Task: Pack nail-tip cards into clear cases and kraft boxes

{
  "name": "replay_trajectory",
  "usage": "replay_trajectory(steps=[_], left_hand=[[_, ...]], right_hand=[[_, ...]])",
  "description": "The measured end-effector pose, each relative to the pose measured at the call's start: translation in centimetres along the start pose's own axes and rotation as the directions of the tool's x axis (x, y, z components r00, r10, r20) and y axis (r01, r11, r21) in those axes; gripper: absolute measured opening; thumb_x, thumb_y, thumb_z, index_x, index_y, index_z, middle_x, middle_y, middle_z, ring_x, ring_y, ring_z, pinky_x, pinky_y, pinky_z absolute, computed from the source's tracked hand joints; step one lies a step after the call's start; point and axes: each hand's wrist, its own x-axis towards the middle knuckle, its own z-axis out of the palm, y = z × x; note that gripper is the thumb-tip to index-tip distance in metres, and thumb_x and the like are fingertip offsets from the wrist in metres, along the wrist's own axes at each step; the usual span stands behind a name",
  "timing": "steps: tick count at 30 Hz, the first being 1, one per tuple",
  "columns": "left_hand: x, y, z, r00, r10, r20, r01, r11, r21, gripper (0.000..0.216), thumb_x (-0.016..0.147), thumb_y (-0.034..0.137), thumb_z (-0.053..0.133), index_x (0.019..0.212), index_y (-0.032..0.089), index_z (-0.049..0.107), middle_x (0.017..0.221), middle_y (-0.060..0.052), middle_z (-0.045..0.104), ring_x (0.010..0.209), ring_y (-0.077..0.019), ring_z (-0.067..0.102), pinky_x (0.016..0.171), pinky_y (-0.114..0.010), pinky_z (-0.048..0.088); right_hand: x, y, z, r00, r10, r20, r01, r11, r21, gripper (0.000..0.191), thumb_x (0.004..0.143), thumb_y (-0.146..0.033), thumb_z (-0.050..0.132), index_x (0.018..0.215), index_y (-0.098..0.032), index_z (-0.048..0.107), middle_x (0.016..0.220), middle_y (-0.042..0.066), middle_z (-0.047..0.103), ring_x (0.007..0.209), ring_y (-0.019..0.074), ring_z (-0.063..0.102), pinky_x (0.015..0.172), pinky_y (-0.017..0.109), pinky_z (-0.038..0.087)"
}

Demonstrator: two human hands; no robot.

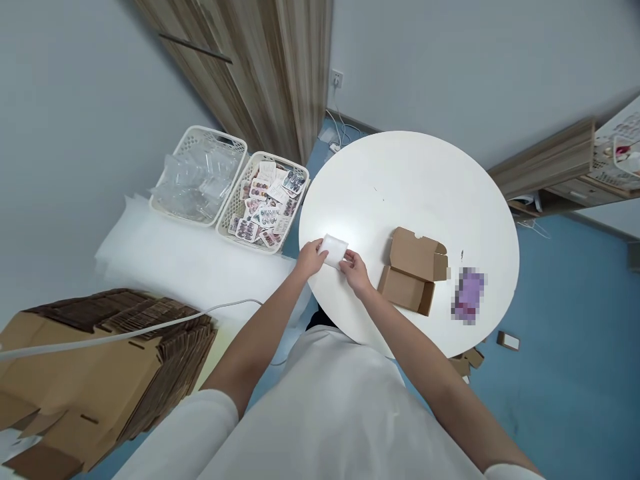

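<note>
Between my two hands is a small white foam-wrapped packet (333,250), held just above the left edge of the round white table (410,173). My left hand (311,258) grips its left side, thumb on top. At its right side, the fingers of my right hand (355,270) pinch the edge. What the packet contains is hidden. To the right of my right hand, an open brown cardboard box (407,290) lies on the table with its lid folded back; nothing shows inside it. Farther right is a blurred-out purple item (469,295).
Left of the table, one basket (273,247) holds several cards of small coloured pieces, another (183,217) clear plastic bags. White foam sheets (165,257) lie beneath them. Flattened cardboard boxes (90,373) are stacked at lower left, crossed by a pale cable (200,313). Small boxes (509,341) lie on the floor.
</note>
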Motion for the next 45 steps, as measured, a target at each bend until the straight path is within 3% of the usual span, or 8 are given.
replay_trajectory(steps=[7, 13, 19, 26, 30, 35, 40, 45], left_hand=[[-4.8, 0.4, 1.7, 0.986, -0.105, 0.133, 0.138, 0.952, -0.273, 0.042, 0.07, 0.027, 0.059, 0.11, 0.016, 0.057, 0.093, -0.005, 0.064, 0.079, -0.0165, 0.058, 0.073, -0.029, 0.047], [-7.1, 4.5, 2.5, 0.992, -0.059, 0.114, 0.1, 0.915, -0.392, 0.046, 0.066, 0.022, 0.06, 0.111, 0.017, 0.058, 0.09, -0.005, 0.063, 0.076, -0.0146, 0.058, 0.071, -0.029, 0.047], [-7.9, 9.4, 6.8, 0.98, 0.108, 0.165, -0.064, 0.965, -0.253, 0.044, 0.067, 0.025, 0.061, 0.111, 0.02, 0.057, 0.089, -0.002, 0.06, 0.072, -0.012, 0.056, 0.07, -0.026, 0.046], [-7.7, 13.2, 13.3, 0.956, 0.174, 0.238, -0.189, 0.981, 0.041, 0.052, 0.07, 0.016, 0.057, 0.121, 0.019, 0.045, 0.1, -0.005, 0.056, 0.063, -0.0094, 0.054, 0.07, -0.027, 0.046], [-7.9, 13.1, 14.8, 0.955, 0.173, 0.241, -0.224, 0.953, 0.203, 0.046, 0.071, 0.014, 0.055, 0.116, 0.017, 0.045, 0.101, -0.007, 0.056, 0.072, -0.0134, 0.056, 0.073, -0.029, 0.045], [-8.3, 12.8, 15.0, 0.951, 0.15, 0.271, -0.247, 0.896, 0.37, 0.044, 0.07, 0.011, 0.053, 0.113, 0.016, 0.046, 0.102, -0.009, 0.056, 0.087, -0.0191, 0.056, 0.075, -0.03, 0.044], [-8.6, 12.6, 14.9, 0.93, 0.168, 0.326, -0.315, 0.819, 0.479, 0.031, 0.071, 0.009, 0.05, 0.102, 0.015, 0.051, 0.094, -0.01, 0.057, 0.089, -0.0231, 0.054, 0.072, -0.033, 0.043], [-8.9, 12.3, 13.6, 0.914, 0.327, 0.242, -0.399, 0.834, 0.38, 0.031, 0.074, 0.011, 0.046, 0.104, 0.016, 0.052, 0.1, -0.009, 0.056, 0.099, -0.0214, 0.051, 0.083, -0.033, 0.042]], right_hand=[[-3.4, 1.7, -2.0, 0.991, 0.086, -0.1, -0.09, 0.995, -0.038, 0.034, 0.066, -0.024, 0.056, 0.099, -0.021, 0.048, 0.105, 0.005, 0.057, 0.073, 0.012, 0.058, 0.066, 0.028, 0.048], [-5.9, 0.7, -5.7, 0.992, -0.071, -0.109, 0.073, 0.997, 0.018, 0.034, 0.064, -0.024, 0.057, 0.098, -0.021, 0.049, 0.101, 0.003, 0.056, 0.07, 0.0107, 0.057, 0.067, 0.029, 0.048], [-8.3, 0.8, -12.3, 0.959, -0.162, -0.233, 0.171, 0.985, 0.019, 0.036, 0.065, -0.025, 0.056, 0.1, -0.021, 0.05, 0.102, 0.004, 0.057, 0.072, 0.0124, 0.057, 0.068, 0.031, 0.049], [-8.4, 3.7, -19.1, 0.929, -0.155, -0.337, 0.101, 0.98, -0.172, 0.034, 0.067, -0.022, 0.053, 0.101, -0.02, 0.05, 0.09, 0.002, 0.058, 0.07, 0.0122, 0.057, 0.068, 0.029, 0.048], [-8.1, 4.5, -19.4, 0.927, -0.233, -0.293, 0.101, 0.909, -0.404, 0.028, 0.071, -0.015, 0.047, 0.099, -0.02, 0.05, 0.091, 0.002, 0.056, 0.069, 0.0119, 0.055, 0.069, 0.029, 0.045], [-8.0, 4.8, -19.1, 0.953, -0.276, -0.129, 0.121, 0.733, -0.669, 0.03, 0.073, -0.007, 0.042, 0.099, -0.019, 0.052, 0.099, 0.007, 0.054, 0.081, 0.0164, 0.054, 0.073, 0.029, 0.042], [-7.8, 5.0, -18.8, 0.965, -0.258, -0.041, 0.137, 0.637, -0.759, 0.033, 0.073, -0.004, 0.041, 0.101, -0.017, 0.055, 0.1, 0.009, 0.054, 0.086, 0.0179, 0.054, 0.072, 0.028, 0.041], [-7.9, 4.3, -18.3, 0.933, -0.358, -0.024, 0.226, 0.637, -0.737, 0.031, 0.076, -0.006, 0.039, 0.096, -0.019, 0.059, 0.101, 0.007, 0.055, 0.088, 0.0163, 0.054, 0.076, 0.027, 0.041]])
